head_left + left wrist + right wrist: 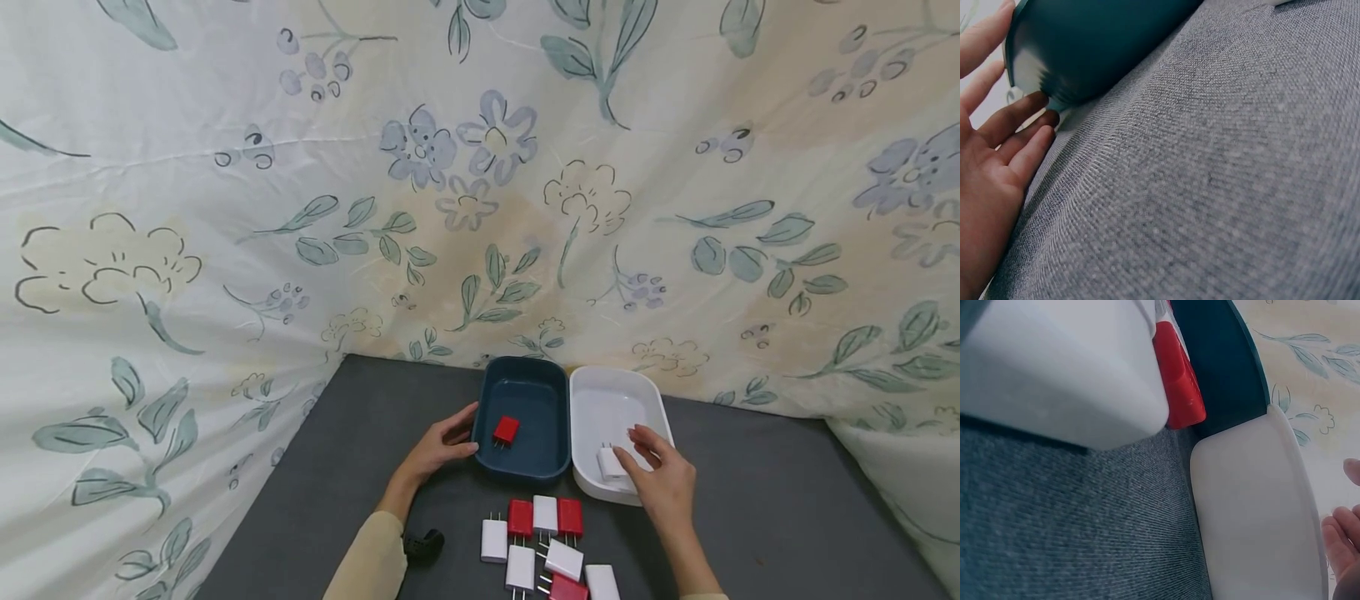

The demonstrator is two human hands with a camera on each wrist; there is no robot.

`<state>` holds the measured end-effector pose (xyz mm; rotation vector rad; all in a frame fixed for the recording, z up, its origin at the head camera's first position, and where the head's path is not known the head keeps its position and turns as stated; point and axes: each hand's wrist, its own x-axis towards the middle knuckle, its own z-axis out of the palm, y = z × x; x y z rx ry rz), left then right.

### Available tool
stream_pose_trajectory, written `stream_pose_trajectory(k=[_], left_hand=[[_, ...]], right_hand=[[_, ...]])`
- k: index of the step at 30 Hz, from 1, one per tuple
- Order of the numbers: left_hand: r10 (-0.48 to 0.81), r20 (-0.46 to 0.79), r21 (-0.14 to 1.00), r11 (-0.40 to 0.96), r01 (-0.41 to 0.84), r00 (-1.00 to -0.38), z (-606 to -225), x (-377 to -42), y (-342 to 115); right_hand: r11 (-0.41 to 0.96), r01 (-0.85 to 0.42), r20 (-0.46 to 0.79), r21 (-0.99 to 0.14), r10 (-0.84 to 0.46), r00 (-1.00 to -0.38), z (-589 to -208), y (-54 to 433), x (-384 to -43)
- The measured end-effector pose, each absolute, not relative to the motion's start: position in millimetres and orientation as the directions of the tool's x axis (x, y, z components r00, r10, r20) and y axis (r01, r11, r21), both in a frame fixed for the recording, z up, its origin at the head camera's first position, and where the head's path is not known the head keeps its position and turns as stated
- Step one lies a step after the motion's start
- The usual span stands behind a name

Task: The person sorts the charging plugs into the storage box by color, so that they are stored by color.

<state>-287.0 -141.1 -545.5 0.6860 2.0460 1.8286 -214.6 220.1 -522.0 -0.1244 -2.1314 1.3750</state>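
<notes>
My left hand [438,442] rests against the left side of a dark blue bin [495,392], its fingers lightly bent in the left wrist view. Inside that bin lies one red charger plug [506,431]. Over the white bin [622,387] beside it, my right hand [663,479] reaches past the right rim. A white charger plug [611,463] lies on that bin's floor, close to the right thumb. Thumb and fingers stand apart, and the right wrist view shows only part of the hand [1341,540] beyond the white bin's wall [1254,506].
In front of the bins, several white plugs [494,540] and red plugs [570,517] lie in a loose group on the dark grey cloth [765,492]. A black band [424,546] is by the left wrist. Floral fabric [450,275] hangs behind and at the sides.
</notes>
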Motion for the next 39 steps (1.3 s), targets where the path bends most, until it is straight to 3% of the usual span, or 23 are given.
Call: stream_pose_trajectory(k=[9,25,32,39], left_hand=[[0.533,0.094,0.987,0.061,0.149,-0.841,-541,-283,-141],[0.540,0.101,0.983,0.077,0.168,-0.836,-538,-280,-141],[0.536,0.096,0.984,0.077,0.162,-0.839,-538,-279,-140],[0.536,0.096,0.985,0.072,0.159,-0.839,-538,-281,-140]], right_hand=[[0.467,-0.317,0.504,-0.826,0.358,-0.786,-520,218,-209],[0.451,-0.264,0.442,-0.853,0.355,-0.824,-485,199,-185],[0.444,-0.278,0.448,-0.852,0.342,-0.826,-511,210,-194],[0.422,-0.295,0.451,-0.857,0.338,-0.826,-511,210,-190]])
